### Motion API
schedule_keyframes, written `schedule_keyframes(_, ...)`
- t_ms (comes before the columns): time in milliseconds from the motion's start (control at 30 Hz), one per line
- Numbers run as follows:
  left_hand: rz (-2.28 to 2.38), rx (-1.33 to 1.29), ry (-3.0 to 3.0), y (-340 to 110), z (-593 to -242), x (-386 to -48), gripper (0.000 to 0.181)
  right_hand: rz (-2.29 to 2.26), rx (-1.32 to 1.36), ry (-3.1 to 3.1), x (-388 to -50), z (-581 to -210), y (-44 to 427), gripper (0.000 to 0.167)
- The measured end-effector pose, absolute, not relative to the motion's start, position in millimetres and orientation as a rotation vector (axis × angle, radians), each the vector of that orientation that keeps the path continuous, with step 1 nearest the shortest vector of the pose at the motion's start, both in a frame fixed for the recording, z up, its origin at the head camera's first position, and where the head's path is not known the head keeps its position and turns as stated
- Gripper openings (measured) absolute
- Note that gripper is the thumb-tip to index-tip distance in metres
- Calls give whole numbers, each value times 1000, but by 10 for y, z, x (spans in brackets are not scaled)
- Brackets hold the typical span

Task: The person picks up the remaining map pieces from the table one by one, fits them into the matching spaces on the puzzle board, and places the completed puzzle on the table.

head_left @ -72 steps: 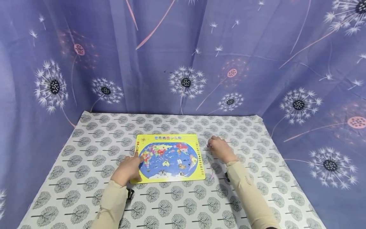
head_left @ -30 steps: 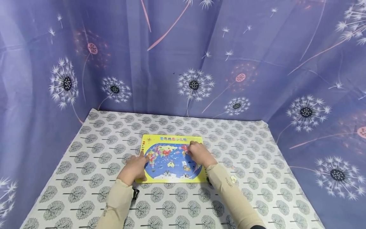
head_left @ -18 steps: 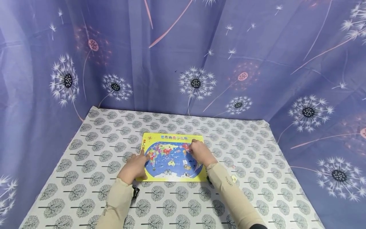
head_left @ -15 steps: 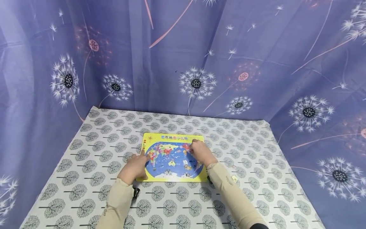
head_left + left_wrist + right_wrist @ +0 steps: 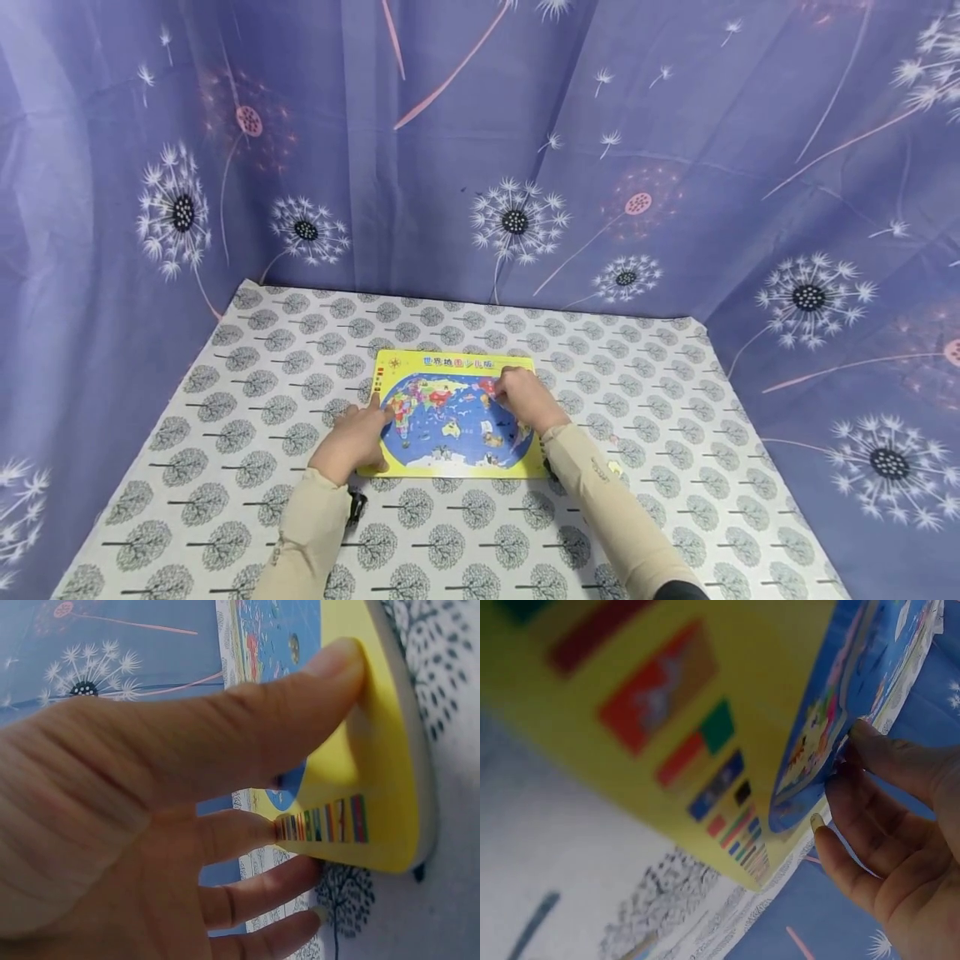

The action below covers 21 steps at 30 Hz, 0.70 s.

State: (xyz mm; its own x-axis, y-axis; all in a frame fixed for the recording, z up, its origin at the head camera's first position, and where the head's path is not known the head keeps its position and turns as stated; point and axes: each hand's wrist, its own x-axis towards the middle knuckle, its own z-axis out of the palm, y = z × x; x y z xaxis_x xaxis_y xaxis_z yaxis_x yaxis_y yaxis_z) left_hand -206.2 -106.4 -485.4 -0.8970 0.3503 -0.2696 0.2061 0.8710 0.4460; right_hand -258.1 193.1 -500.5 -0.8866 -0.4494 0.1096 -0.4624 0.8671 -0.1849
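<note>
A yellow-bordered world map puzzle board (image 5: 450,471) with a blue map field lies flat on the cloth. My left hand (image 5: 351,437) rests at its left edge, fingers fairly straight. In the left wrist view, the thumb (image 5: 330,671) presses on the yellow border, and the index finger touches beside a row of flags. My right hand (image 5: 528,400) is over the upper right of the map, by a red land shape (image 5: 487,385). In the right wrist view, its curled thumb and forefinger (image 5: 866,735) pinch a small puzzle piece at the map surface, mostly hidden by the fingertips.
Two small loose pieces lie on the cloth right of the board: a pale yellow one (image 5: 615,468) and a tiny pinkish one (image 5: 613,438). A white tablecloth with tree prints (image 5: 450,550) covers the table. Purple dandelion curtains (image 5: 420,183) stand behind and at both sides.
My right hand has moved left from the cloth beside the board onto the map's upper right, and has stayed there through the last second. The left hand keeps its place on the board.
</note>
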Motion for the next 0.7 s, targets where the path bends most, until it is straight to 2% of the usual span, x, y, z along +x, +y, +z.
schedule_keyframes(400, 587, 439, 2701, -1073, -4878, -2072, 90, 342, 732, -2991, -2545, -4809, 2153, 21)
schedule_keyframes(700, 576, 453, 2689, -1057, -4866, -2090, 89, 311, 642, -3055, -2383, -4736, 2507, 25)
